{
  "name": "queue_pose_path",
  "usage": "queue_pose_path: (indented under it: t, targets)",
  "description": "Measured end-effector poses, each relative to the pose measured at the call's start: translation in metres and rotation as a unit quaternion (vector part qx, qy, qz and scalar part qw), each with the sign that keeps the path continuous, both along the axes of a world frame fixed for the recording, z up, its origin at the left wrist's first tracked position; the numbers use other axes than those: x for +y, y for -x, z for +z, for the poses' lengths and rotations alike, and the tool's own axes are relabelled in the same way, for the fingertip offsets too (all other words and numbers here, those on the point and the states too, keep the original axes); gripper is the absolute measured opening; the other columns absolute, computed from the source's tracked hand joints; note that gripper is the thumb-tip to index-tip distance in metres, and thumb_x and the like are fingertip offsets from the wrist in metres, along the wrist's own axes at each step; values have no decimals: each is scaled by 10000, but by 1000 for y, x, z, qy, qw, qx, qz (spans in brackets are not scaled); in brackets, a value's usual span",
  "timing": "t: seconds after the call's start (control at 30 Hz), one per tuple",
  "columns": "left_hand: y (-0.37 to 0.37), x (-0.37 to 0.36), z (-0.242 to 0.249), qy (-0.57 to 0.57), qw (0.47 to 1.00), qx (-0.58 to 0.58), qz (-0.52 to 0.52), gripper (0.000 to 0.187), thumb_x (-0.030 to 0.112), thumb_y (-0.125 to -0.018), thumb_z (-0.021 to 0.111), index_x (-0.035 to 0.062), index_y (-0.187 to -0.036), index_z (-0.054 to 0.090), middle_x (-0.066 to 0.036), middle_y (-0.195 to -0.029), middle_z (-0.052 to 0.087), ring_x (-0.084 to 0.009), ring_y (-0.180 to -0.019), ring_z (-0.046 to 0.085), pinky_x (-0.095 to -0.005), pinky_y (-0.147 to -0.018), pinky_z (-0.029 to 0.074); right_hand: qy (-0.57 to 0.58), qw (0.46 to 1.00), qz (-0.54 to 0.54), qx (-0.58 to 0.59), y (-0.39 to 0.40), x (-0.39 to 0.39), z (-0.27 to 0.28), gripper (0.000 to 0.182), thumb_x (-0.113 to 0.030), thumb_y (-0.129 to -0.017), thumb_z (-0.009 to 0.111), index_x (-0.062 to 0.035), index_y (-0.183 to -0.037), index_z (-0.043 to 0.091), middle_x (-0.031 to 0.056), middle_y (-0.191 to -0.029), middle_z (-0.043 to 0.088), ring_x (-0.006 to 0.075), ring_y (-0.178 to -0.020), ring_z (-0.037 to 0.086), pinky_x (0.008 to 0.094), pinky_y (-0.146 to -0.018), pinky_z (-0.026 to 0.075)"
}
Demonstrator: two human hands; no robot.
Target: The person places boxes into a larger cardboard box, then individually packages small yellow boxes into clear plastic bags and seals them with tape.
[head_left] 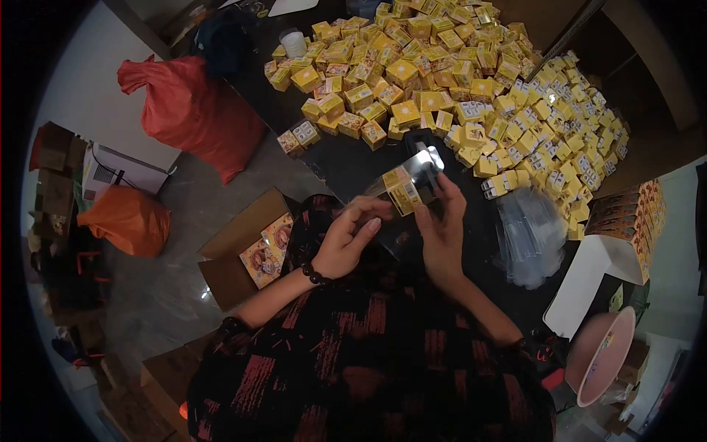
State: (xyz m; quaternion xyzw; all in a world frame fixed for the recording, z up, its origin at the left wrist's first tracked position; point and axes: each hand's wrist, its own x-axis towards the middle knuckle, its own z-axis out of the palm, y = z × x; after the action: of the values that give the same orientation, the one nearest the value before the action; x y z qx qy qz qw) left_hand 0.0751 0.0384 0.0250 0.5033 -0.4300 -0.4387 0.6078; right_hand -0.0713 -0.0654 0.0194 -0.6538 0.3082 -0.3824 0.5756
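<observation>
We see the left hand (346, 239) and the right hand (442, 236) raised together in front of the body, both closed on one small yellow box (403, 190). The left fingers pinch its near left end; the right fingers wrap its right side, where a clear shiny film sleeve (423, 166) sits against the box. Whether the sleeve is already partly over the box, we cannot tell.

Risks, as we judge them:
- The film is slick, and the box is held only by fingertips. A loosened pinch could let it slip and fall onto the lap or the counter (353, 166).
- Forcing the sleeve past a box corner could tear the film or crush the carton edge.

The dark counter carries a large heap of yellow boxes (471, 88) far and to the right. A stack of clear sleeves (526, 236) lies just right of the hands; a sweeping elbow could scatter it. An open cardboard carton (247, 247) sits on the floor to the left, with a red bag (195, 110) beyond it.
</observation>
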Motion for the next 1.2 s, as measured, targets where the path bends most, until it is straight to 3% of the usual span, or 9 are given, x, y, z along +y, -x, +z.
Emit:
queue_pose_path:
  t: [0.13, 0.2, 0.27, 0.3, 0.4, 0.63, 0.77, 1.03, 1.2]
  targets:
    - [-14, 7, 21, -26, 977, -92, -193, 318, 108, -963, 509, 19, -1268, 507, -110, -1169, 529, -173, -1153, 491, -282, -955, 397, -372, 899, 58, -223, 5, 3, 1, 451, -69, -950, 534, -65, -1323, 282, 107, -1268, 467, 193, -1146, 509, 300, -912, 457]
    - [-43, 17, 21, -32, 952, -136, -273, 309, 124, -942, 558, 29, -1236, 535, -100, -1178, 534, -181, -1125, 515, -288, -950, 405, -295, 935, 49, -191, 10, -5, -9, 428, -52, -953, 513, -61, -1321, 295, 103, -1253, 474, 196, -1149, 509, 309, -929, 449]
    - [-55, 23, 22, -202, 953, -195, -115, 318, 133, -915, 607, 21, -1207, 549, -95, -1178, 540, -178, -1115, 542, -297, -939, 432, -219, 962, 40, -157, 11, -6, -9, 407, -36, -956, 493, -58, -1318, 308, 99, -1239, 481, 198, -1152, 508, 317, -946, 441]
    - [-39, 17, 23, -105, 969, -225, -1, 345, 79, -869, 659, 23, -1192, 555, -78, -1186, 532, -164, -1088, 565, -294, -926, 467, -172, 972, 85, -134, 11, -4, -3, 382, -23, -941, 513, -50, -1289, 359, 94, -1237, 484, 193, -1146, 512, 314, -955, 436]
    - [-4, -2, 21, -30, 996, 88, 6, 360, 13, -828, 686, 35, -1168, 571, -60, -1170, 522, -141, -1068, 561, -270, -915, 487, -106, 978, 157, -85, 10, -6, -5, 322, -22, -911, 570, -35, -1212, 453, 86, -1216, 491, 177, -1126, 519, 300, -942, 447]
    - [-18, -5, 1, -32, 993, -98, -64, 534, 9, -806, 711, 52, -1258, 430, -94, -1251, 498, -131, -1051, 557, -244, -839, 498, -98, 978, 176, -56, 15, -7, 1, 206, 15, -889, 577, 2, -1094, 557, 106, -1222, 516, 198, -1167, 519, 329, -990, 425]
    - [-9, -8, 3, 2, 999, 45, -25, 504, 9, -806, 710, 78, -1178, 377, -92, -1247, 513, -129, -1045, 558, -237, -781, 482, -96, 964, 171, -180, 11, -13, -2, 201, 21, -883, 582, -9, -1081, 574, 100, -1163, 559, 202, -1154, 537, 331, -983, 439]
    - [-9, -9, 9, -14, 997, -75, -31, 508, 18, -803, 716, 83, -1123, 327, -103, -1237, 536, -135, -1042, 565, -249, -764, 460, -36, 990, 136, 17, 4, -20, 10, 105, -12, -845, 672, -25, -948, 681, 29, -914, 564, 65, -760, 566, 204, -650, 464]
    - [-14, -6, 3, -16, 993, -104, -49, 495, 31, -798, 722, 64, -1156, 381, -79, -1225, 542, -136, -1035, 565, -242, -769, 462, -34, 983, 171, 58, 10, -26, 11, 102, -19, -850, 657, -12, -951, 672, 57, -983, 593, 111, -869, 590, 231, -773, 480]
